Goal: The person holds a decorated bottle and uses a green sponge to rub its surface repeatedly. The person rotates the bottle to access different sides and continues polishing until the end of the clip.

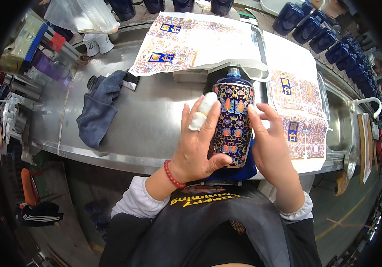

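A dark blue bottle [232, 120] with a colourful floral pattern lies tilted in front of me, its bare neck pointing away. My left hand [195, 147] is along its left side, the thumb across the lower front and the fingers against the edge. A white cloth finger cover [204, 111] wraps one of its fingers. My right hand [273, 142] holds the right edge with the thumb and curled fingers near the bottle's shoulder. Under the bottle's lower end is blue material [240, 172], mostly hidden. Behind the neck sits a dark support [215, 80], partly covered by the bottle.
Printed decal sheets [217, 38] lie beyond the bottle, and more decal sheets [295, 107] lie to the right. A grey-blue towel [102, 109] rests on the metal worktop [155, 115]. Several dark blue bottles [306, 29] line the far right. A sink [340, 122] is at the right.
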